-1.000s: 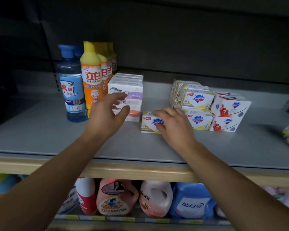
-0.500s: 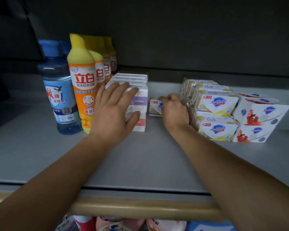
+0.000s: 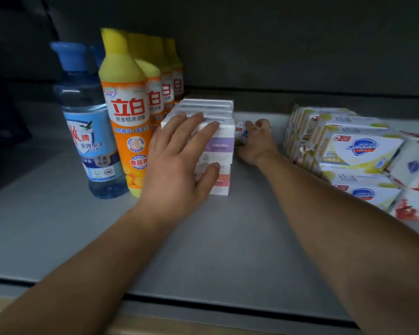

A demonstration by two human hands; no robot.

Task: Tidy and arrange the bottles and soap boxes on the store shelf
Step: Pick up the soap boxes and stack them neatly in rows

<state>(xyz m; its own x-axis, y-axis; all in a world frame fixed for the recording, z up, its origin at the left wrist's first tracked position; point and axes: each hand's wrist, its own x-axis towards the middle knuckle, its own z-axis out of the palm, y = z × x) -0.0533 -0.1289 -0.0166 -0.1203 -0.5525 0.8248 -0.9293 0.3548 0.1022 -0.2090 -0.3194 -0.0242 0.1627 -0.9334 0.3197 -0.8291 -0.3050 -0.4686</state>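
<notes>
On the grey shelf [image 3: 228, 250] a stack of white soap boxes [image 3: 224, 143] with purple and pink labels stands beside a row of orange dish-soap bottles [image 3: 125, 122]. My left hand [image 3: 177, 163] rests flat against the front of that stack, fingers straight on its top edge and thumb on its lower face. My right hand [image 3: 255, 143] reaches deeper and grips a small yellow-and-white soap box [image 3: 240, 135], mostly hidden by the hand, just right of the white stack. Stacked yellow Safeguard soap boxes [image 3: 353, 151] lie to the right.
A blue bottle [image 3: 90, 131] stands left of the orange bottles, with a second blue cap behind it. White-and-red soap boxes [image 3: 416, 170] sit at the far right. The dark back wall [image 3: 276, 56] closes the shelf behind.
My right hand has pushed the small yellow soap box further back along the white stack's right side. My left hand has settled onto the stack's front. The view has moved closer.
</notes>
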